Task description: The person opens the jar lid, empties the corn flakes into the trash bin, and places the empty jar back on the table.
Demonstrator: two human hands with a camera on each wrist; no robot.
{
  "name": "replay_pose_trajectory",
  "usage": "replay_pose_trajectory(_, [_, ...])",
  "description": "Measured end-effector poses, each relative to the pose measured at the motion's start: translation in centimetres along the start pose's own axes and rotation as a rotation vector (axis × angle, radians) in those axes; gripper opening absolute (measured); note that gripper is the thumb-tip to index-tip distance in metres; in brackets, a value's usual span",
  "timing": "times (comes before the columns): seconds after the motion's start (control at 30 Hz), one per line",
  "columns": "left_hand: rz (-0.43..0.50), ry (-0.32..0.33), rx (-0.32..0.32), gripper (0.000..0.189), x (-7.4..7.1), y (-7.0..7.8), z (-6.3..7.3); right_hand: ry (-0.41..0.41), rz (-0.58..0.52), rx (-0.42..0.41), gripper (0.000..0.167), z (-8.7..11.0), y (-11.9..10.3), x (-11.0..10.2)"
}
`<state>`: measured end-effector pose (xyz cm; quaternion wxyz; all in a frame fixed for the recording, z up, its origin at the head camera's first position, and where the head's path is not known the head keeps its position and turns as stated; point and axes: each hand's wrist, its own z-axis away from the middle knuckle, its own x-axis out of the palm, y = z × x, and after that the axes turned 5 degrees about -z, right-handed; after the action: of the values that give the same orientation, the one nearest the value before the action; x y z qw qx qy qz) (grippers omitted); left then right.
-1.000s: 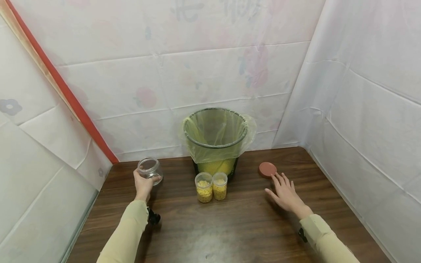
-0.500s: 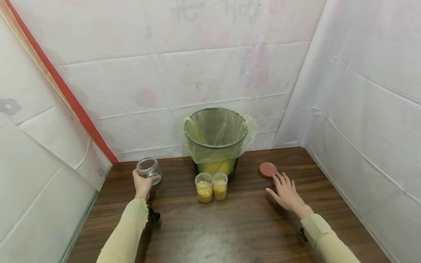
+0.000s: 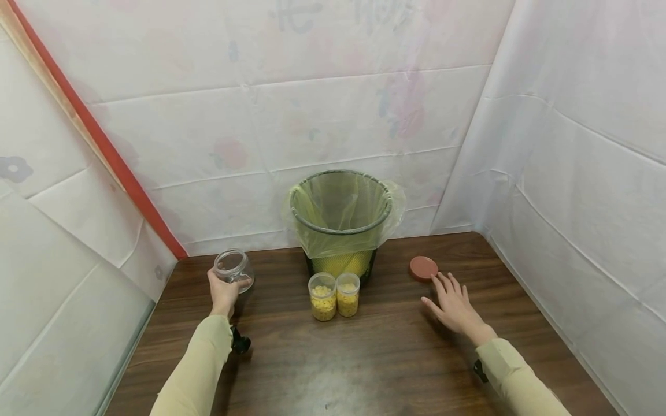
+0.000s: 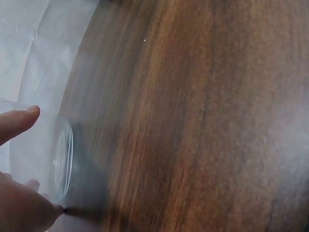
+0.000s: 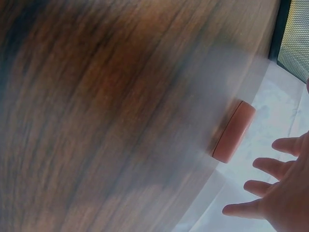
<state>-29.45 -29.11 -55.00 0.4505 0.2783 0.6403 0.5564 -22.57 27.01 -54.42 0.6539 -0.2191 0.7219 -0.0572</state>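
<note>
At the table's back left, my left hand point(image 3: 224, 293) grips a clear wide-mouthed jar point(image 3: 243, 273) around its side. Nothing shows inside the jar. In the left wrist view the thumb and fingers lie on either side of the clear jar point(image 4: 62, 159). My right hand point(image 3: 454, 306) is spread with straight fingers and holds nothing; its fingertips are just short of a round reddish-brown lid point(image 3: 424, 268) lying flat on the table. The right wrist view shows the lid point(image 5: 234, 133) apart from the right hand's fingers point(image 5: 268, 166).
Two clear tubs, a wider one point(image 3: 323, 303) and a narrower one point(image 3: 347, 300), stand side by side with yellow bits inside. Behind them is a mesh bin point(image 3: 340, 231) lined with a yellow-green bag. White sheeting point(image 3: 333, 115) borders the brown wooden table point(image 3: 333, 358).
My left hand and the jar have shifted slightly left. The right hand has hardly moved, and the lid, tubs and bin stay in place.
</note>
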Motion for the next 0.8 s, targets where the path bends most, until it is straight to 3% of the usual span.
replay_pose_trajectory(0.8, [-0.067, -0.033, -0.015, 0.101, -0.39, 0.1, 0.07, -0.027, -0.025, 0.014, 0.079, -0.01, -0.4, -0.11])
